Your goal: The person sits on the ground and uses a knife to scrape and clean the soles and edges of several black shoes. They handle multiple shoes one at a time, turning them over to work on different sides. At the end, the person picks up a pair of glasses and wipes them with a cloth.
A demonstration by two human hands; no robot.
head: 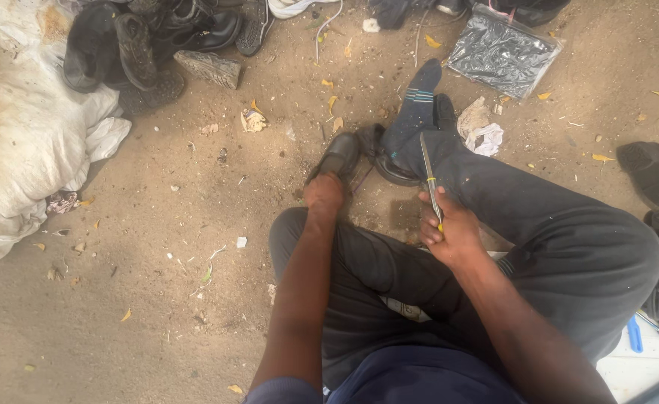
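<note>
Centre frame, left hand (323,193) grips a black leather shoe (337,157) on the sandy ground (157,299), toe aimed up-frame. Right hand (453,233) is closed round a slim metal knife (429,178), blade pointing up-frame. Clear plastic bag (503,52) upper right holds something dark, can't tell what.

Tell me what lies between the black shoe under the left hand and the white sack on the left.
Head view: only sandy ground with scattered yellow leaves and small scraps lies between the black shoe, held by the left hand, and the white sack.
</note>
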